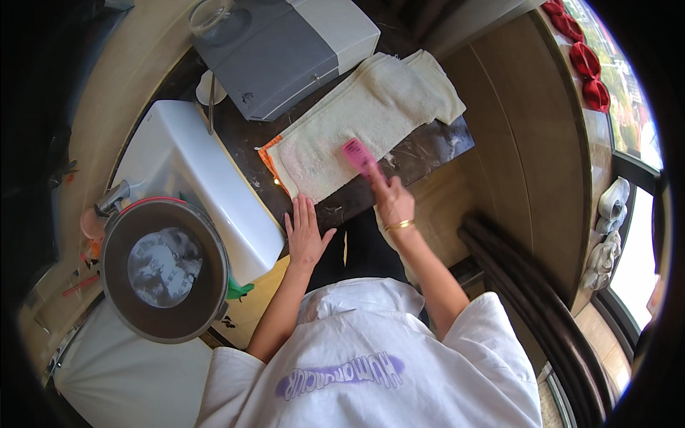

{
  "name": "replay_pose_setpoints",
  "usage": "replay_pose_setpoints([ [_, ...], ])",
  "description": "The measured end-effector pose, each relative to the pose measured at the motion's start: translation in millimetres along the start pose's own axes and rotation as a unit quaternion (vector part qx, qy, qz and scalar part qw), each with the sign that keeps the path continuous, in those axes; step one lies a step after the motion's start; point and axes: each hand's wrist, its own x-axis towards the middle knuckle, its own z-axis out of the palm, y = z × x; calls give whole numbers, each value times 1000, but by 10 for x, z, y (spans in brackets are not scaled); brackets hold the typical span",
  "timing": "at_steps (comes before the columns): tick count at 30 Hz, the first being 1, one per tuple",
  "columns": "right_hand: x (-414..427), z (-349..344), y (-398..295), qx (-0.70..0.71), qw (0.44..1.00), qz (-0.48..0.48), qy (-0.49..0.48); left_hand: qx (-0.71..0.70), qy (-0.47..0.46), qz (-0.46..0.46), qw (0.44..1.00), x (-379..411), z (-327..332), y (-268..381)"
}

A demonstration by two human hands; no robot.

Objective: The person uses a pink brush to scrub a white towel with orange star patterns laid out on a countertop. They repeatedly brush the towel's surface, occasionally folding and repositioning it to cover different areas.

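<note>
A cream towel [348, 123], folded into a long strip with an orange edge at its left end, lies on a dark marble countertop [433, 147]. My right hand [395, 203], with a gold bracelet at the wrist, grips the handle of a pink brush [359, 155]. The brush head is over the towel's near half and blurred; its underside is hidden. Faint pinkish patches show on the cloth left of it. My left hand [306, 232] lies flat, fingertips on the towel's near left corner and thumb spread away.
A white washbasin [214, 176] stands left of the towel. Near its faucet [112, 198] is a dark round basin [115, 278] with a pale, printed-looking surface inside. A grey box [273, 59] sits behind the towel. Red shoes [586, 61] and white shoes [613, 206] line the window ledge.
</note>
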Motion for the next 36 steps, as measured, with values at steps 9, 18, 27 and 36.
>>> replay_pose_setpoints([
  [9, 141, -216, 283, -105, 994, -33, 14, -14, -17, 10, 1000, -2, -21, -21],
  [18, -46, 28, 10, 4, 985, -172, 0, -10, -19, -12, 1000, -192, 82, 15],
  [27, 9, 52, -194, 109, 987, -115, 9, -21, -26, -21, 999, -210, 103, 40],
  [36, 587, 61, 329, -69, 997, 19, -13, -41, -24, -4, 999, -218, 20, 2],
])
